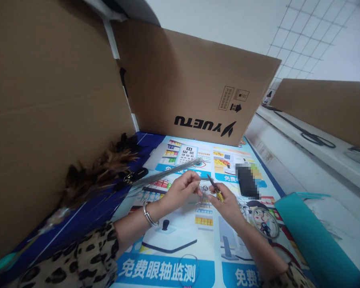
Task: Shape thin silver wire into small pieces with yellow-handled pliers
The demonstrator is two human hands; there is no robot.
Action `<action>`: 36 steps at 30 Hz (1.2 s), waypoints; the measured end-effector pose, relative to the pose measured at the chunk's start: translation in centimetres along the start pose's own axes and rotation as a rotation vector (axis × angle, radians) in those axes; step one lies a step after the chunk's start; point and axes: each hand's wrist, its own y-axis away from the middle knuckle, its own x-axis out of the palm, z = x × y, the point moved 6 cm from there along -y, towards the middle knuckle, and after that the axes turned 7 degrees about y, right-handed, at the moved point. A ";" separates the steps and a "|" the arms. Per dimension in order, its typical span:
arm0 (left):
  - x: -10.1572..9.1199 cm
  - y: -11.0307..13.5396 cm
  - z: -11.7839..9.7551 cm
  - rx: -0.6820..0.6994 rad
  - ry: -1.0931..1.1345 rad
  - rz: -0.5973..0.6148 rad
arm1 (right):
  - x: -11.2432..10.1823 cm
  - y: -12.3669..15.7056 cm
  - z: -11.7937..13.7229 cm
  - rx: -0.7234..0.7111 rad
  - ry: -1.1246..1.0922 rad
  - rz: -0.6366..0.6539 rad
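Note:
My left hand (183, 188), with a silver bangle on its wrist, is closed in a pinch on a thin bent wire piece (203, 189) over the printed poster on the table. My right hand (226, 205) is closed round small yellow-handled pliers (216, 189), whose dark tip points up and left at the wire. The two hands sit close together, almost touching. A bundle of long straight grey wires (165, 173) lies on the table just behind my left hand.
Brown feathers (99, 170) lie at the left against a tall cardboard wall (48, 112). A cardboard box (195, 84) stands behind. A dark blurred object (247, 182) lies right of the hands, a teal sheet (312, 236) at the right edge, a small wire ring (188, 270) near me.

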 end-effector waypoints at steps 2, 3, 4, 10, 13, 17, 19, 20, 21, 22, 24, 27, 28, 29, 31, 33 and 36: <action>0.3 0.0 0.2 -0.016 0.034 0.029 | 0.1 0.0 0.3 0.008 -0.114 0.054; 0.4 0.0 0.3 -0.024 0.048 0.038 | 0.2 0.1 0.5 0.013 -0.170 0.088; 0.5 0.1 0.5 -0.033 0.062 0.046 | 0.4 0.2 0.5 0.022 -0.218 0.121; 0.9 0.2 0.8 -0.036 0.098 0.073 | 1.5 0.5 0.0 0.075 -0.323 0.190; 0.7 0.2 0.9 -0.017 0.082 0.068 | 1.4 0.4 -0.1 0.081 -0.322 0.189; 0.4 0.0 1.4 -0.017 0.053 0.043 | 1.1 0.3 -0.3 0.075 -0.318 0.152; 0.2 0.0 1.8 -0.032 0.038 0.023 | 1.0 0.3 -0.4 0.077 -0.319 0.123; 0.1 -0.1 2.0 -0.040 0.034 0.016 | 1.0 0.3 -0.5 0.078 -0.322 0.111; 0.1 -0.1 2.3 -0.046 0.033 0.012 | 1.0 0.3 -0.5 0.078 -0.326 0.102; 0.0 -0.1 2.5 -0.051 0.035 0.010 | 1.0 0.3 -0.6 0.079 -0.329 0.095; 0.0 -0.1 2.9 -0.063 0.034 0.001 | 1.0 0.4 -0.7 0.080 -0.321 0.076; -0.1 0.0 3.2 -0.079 0.012 -0.029 | 0.8 0.5 -0.7 0.083 -0.290 0.036; 0.0 0.1 3.2 -0.080 0.006 -0.041 | 0.8 0.5 -0.7 0.085 -0.283 0.026; 0.0 0.2 3.1 -0.077 0.006 -0.054 | 0.7 0.5 -0.7 0.087 -0.277 0.019; 0.1 0.3 2.9 -0.070 0.012 -0.074 | 0.7 0.6 -0.6 0.092 -0.266 0.010; 0.2 0.4 2.7 -0.068 0.012 -0.085 | 0.7 0.6 -0.5 0.092 -0.246 -0.006; 0.3 0.5 2.7 -0.079 0.006 -0.109 | 0.6 0.6 -0.3 0.086 -0.202 -0.045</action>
